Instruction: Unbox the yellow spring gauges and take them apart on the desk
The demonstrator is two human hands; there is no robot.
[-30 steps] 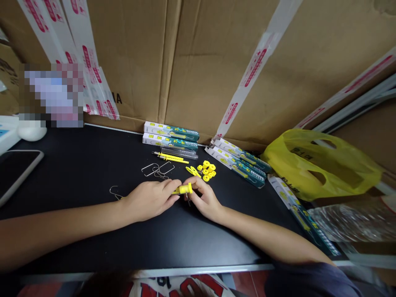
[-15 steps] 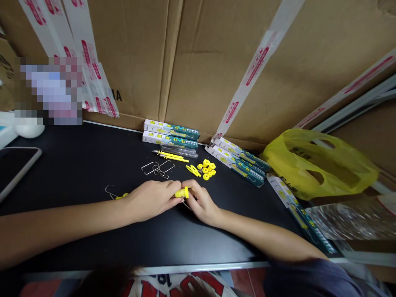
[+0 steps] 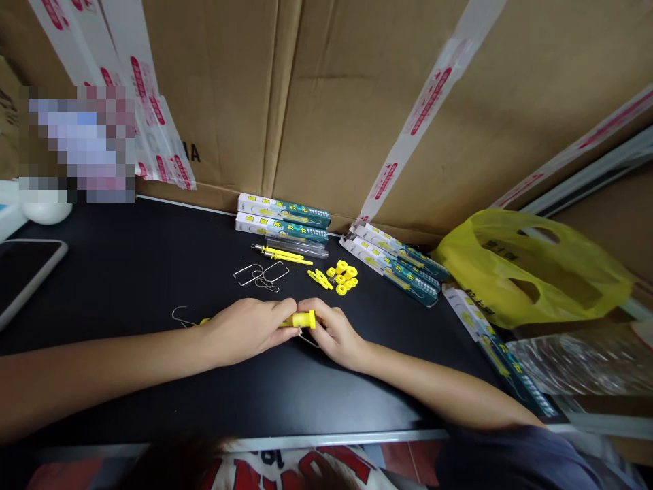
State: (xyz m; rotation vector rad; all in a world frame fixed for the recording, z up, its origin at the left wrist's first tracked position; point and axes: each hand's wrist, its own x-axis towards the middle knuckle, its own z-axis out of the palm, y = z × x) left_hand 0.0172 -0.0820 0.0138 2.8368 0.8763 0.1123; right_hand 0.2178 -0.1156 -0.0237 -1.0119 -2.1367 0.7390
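My left hand (image 3: 249, 331) is closed around a spring scale, whose yellow end cap (image 3: 305, 319) sticks out past the fingertips. Its far end, with a yellow part and a wire hook (image 3: 182, 316), shows beyond my left wrist; the middle is hidden by the hand. Fingers of my right hand (image 3: 337, 335) are bent against the cap end, closed on a thin bent metal wire (image 3: 309, 341) just below the cap. Behind the hands lie loose wire hooks (image 3: 261, 275), small yellow caps and nuts (image 3: 347, 275), flat yellow pieces (image 3: 320, 279), yellow rods (image 3: 286, 257) and clear tubes (image 3: 298, 246).
Printed spring-scale boxes (image 3: 283, 219) lie at the back, with others (image 3: 392, 265) to the right and one (image 3: 497, 350) farther right. A yellow plastic bag (image 3: 469, 258) and clear plastic (image 3: 571, 361) border the right side. A phone (image 3: 30, 272) lies left on the black table (image 3: 127, 272).
The cap end has shifted slightly right and turned a little between my hands. More of the bent wire shows beneath it. The loose parts stay in place.
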